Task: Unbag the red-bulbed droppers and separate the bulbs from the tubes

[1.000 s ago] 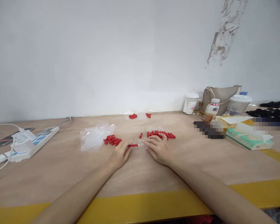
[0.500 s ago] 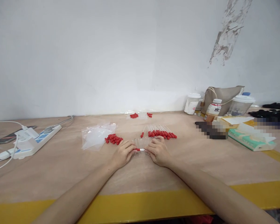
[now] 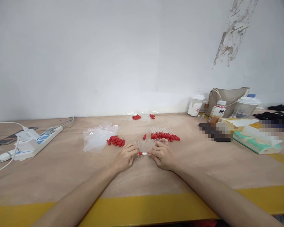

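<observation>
My left hand [image 3: 127, 156] is closed, its fingertips pinching a red rubber bulb [image 3: 140, 153]. Opposite it, my right hand [image 3: 163, 155] grips a clear glass dropper tube [image 3: 145, 153] whose near end meets the bulb; how deep the tube sits in it I cannot tell. Under and behind my fingers lies a row of bare glass tubes [image 3: 144, 145], partly hidden. Loose red bulbs [image 3: 115, 141] form a pile beyond my left hand. Past my right hand, several droppers with red bulbs fitted [image 3: 165, 135] lie side by side, bulbs toward me.
Clear zip bags [image 3: 98, 138] lie left of the bulb pile. Against the wall is a plastic pack of bulbs and tubes [image 3: 145, 117]. A power strip [image 3: 40, 143] stands at left. A paper cup [image 3: 196, 105], a drink bottle [image 3: 217, 112] and a tissue pack [image 3: 257, 142] are at right.
Both hands have shifted very slightly toward me with the bulb and tube between them. A bit more of the red bulb shows; the piles have not moved.
</observation>
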`<state>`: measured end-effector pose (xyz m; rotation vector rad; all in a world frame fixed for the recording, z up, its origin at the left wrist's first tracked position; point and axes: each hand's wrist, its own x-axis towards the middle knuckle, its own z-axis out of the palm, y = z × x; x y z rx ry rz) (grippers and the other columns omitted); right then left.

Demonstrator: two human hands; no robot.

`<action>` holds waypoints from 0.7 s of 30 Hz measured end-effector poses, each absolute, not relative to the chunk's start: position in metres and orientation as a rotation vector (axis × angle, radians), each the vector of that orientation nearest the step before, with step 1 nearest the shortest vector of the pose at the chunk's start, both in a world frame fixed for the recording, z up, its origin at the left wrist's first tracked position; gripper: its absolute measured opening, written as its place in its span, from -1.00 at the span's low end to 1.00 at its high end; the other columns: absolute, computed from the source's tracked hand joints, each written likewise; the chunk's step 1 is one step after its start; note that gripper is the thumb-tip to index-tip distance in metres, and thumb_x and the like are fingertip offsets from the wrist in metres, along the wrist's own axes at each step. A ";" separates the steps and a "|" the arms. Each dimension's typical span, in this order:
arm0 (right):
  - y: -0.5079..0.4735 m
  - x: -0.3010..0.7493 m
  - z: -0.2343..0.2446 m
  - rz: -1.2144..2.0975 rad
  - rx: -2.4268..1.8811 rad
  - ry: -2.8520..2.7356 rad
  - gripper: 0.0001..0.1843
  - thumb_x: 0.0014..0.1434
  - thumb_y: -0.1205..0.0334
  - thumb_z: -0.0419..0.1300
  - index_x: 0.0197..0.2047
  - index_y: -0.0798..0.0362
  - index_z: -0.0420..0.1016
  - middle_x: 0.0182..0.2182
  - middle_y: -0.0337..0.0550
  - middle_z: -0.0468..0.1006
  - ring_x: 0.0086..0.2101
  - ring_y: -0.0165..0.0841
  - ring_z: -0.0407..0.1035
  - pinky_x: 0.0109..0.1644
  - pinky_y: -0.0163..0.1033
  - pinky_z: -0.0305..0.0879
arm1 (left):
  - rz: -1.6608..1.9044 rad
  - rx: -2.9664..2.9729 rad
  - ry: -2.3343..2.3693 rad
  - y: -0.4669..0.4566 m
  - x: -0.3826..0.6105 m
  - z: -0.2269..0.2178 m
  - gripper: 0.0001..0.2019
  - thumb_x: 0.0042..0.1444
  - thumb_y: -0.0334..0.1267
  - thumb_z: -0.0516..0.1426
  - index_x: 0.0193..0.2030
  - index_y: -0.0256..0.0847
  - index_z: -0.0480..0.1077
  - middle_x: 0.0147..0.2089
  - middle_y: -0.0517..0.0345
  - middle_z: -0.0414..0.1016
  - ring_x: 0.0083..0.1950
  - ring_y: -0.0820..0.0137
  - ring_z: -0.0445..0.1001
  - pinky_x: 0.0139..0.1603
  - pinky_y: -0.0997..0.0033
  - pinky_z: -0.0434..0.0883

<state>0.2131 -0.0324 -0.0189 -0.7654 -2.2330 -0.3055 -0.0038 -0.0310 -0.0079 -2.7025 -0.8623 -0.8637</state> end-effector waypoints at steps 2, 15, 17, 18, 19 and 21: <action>-0.033 0.213 -0.019 -0.308 -0.773 -2.237 -0.79 0.16 0.29 0.00 -0.39 0.03 0.45 -0.61 -0.27 0.38 -0.41 -0.44 0.11 -0.06 -0.14 -0.16 | -0.867 -2.720 -0.846 -0.030 -0.003 -0.009 -0.79 0.13 -0.46 -0.09 -0.33 -0.24 0.34 -0.25 0.07 0.42 -0.18 0.37 0.30 -0.16 0.34 0.25; -0.019 0.239 -0.017 -0.161 -1.134 -1.957 -0.77 0.16 0.14 0.03 -0.33 -0.05 0.51 -0.53 -0.25 0.50 -0.45 -0.45 0.23 -0.15 -0.19 -0.13 | -1.323 -2.423 -1.139 -0.027 -0.043 0.003 -0.83 0.12 -0.33 0.00 -0.23 -0.19 0.40 -0.24 0.08 0.39 -0.19 0.40 0.36 -0.17 0.42 0.34; -0.018 0.236 -0.016 -0.128 -1.171 -1.911 -0.78 0.14 0.15 0.04 -0.33 -0.03 0.50 -0.51 -0.25 0.51 -0.46 -0.46 0.26 -0.16 -0.21 -0.12 | -1.481 -2.188 -1.353 -0.022 -0.051 0.012 -0.79 0.11 -0.28 0.00 -0.20 -0.17 0.42 -0.24 0.10 0.37 -0.21 0.41 0.37 -0.19 0.45 0.35; -0.018 0.234 -0.015 -0.121 -1.185 -1.888 -0.79 0.14 0.17 0.04 -0.32 -0.02 0.49 -0.49 -0.24 0.52 -0.46 -0.46 0.28 -0.17 -0.22 -0.11 | -1.526 -2.034 -1.494 -0.018 -0.058 0.017 -0.78 0.09 -0.26 0.00 -0.18 -0.16 0.43 -0.23 0.10 0.36 -0.21 0.40 0.37 -0.17 0.44 0.35; -0.018 0.232 -0.014 -0.121 -1.198 -1.871 -0.79 0.14 0.20 0.03 -0.30 -0.01 0.48 -0.47 -0.23 0.53 -0.45 -0.45 0.30 -0.18 -0.23 -0.11 | -1.549 -1.871 -1.643 -0.014 -0.066 0.020 -0.75 0.07 -0.26 0.00 -0.15 -0.17 0.43 -0.22 0.09 0.35 -0.19 0.38 0.37 -0.15 0.41 0.34; -0.018 0.229 -0.013 -0.144 -1.216 -1.861 -0.79 0.13 0.25 0.01 -0.27 -0.01 0.47 -0.42 -0.21 0.54 -0.42 -0.44 0.32 -0.20 -0.24 -0.11 | -1.524 -1.649 -1.967 -0.005 -0.086 0.024 -0.71 0.02 -0.27 0.01 -0.13 -0.22 0.43 -0.24 0.06 0.35 -0.24 0.35 0.40 -0.17 0.38 0.36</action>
